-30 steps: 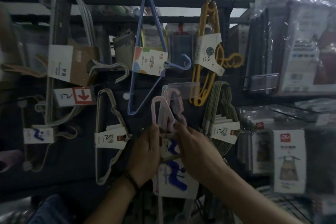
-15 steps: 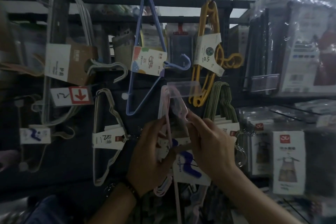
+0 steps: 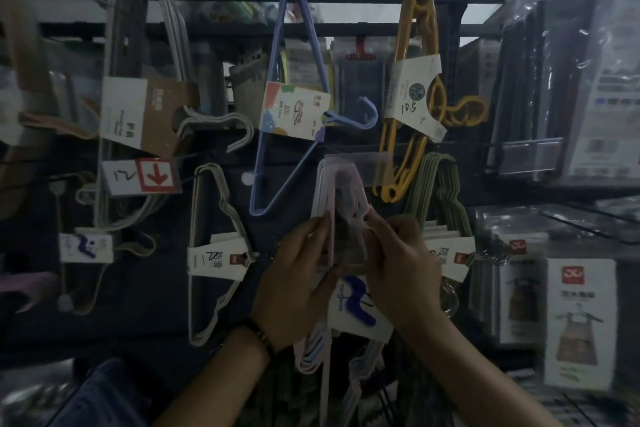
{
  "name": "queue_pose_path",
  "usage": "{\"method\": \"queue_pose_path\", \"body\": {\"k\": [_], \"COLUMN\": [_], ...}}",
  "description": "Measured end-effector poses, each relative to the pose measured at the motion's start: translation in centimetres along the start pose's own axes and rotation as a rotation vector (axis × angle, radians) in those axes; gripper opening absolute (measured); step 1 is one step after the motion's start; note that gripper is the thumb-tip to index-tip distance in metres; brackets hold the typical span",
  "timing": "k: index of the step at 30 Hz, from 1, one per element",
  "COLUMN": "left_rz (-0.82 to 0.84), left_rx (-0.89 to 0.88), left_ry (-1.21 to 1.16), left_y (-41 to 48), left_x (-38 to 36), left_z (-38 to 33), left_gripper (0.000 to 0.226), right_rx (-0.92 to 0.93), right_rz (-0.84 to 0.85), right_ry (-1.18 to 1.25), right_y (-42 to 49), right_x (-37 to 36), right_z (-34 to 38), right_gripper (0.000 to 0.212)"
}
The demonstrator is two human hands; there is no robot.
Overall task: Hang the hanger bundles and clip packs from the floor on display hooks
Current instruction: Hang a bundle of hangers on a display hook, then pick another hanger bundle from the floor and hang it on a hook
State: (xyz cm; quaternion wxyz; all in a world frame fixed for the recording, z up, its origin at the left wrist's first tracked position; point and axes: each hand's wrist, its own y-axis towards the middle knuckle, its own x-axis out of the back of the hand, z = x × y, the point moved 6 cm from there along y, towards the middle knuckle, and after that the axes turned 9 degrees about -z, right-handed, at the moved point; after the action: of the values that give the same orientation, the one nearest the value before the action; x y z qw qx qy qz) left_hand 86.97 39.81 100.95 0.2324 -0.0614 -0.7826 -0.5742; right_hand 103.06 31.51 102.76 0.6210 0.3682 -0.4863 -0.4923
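A pink hanger bundle with a white and blue card label is held up against the dark display wall. Its top corner sits just under a clear price tag holder at the end of a hook. My left hand grips the bundle's left side. On the right side, my right hand pinches it near the top. The bundle's lower end hangs down between my wrists. Whether the bundle rests on the hook is hidden.
Hung bundles surround it: blue hangers above, yellow hangers upper right, green hangers right, beige hangers left, grey hangers far left. Packaged goods fill hooks at the right.
Both hands have raised the pink bundle from waist level up to the clear tag holder, and the bundle has turned so its narrow end points upward.
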Motion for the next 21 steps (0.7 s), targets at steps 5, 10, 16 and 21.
{"method": "queue_pose_path", "body": {"k": [5, 10, 16, 21], "left_rz": [-0.074, -0.008, -0.138, -0.013], "left_rx": [-0.008, 0.098, 0.259, 0.698], "left_ry": [0.192, 0.184, 0.441, 0.550], "left_y": [0.0, -2.3, -8.9, -20.8], "left_x": [-0.6, -1.6, 2.7, 6.3], "left_z": [0.8, 1.0, -0.3, 0.5], "left_gripper": [0.064, 0.054, 0.017, 0.017], "right_rx": [-0.026, -0.068, -0.324, -0.206], "right_rz": [0.142, 0.169, 0.104, 0.447], "right_ry": [0.030, 0.056, 0.223, 0.573], "right_y": [0.1, -0.9, -3.3, -12.2], "right_x": [-2.9, -4.0, -1.0, -2.2], "right_z": [0.2, -0.5, 0.0, 6.6], "right_gripper": [0.040, 0.054, 0.066, 0.010]}}
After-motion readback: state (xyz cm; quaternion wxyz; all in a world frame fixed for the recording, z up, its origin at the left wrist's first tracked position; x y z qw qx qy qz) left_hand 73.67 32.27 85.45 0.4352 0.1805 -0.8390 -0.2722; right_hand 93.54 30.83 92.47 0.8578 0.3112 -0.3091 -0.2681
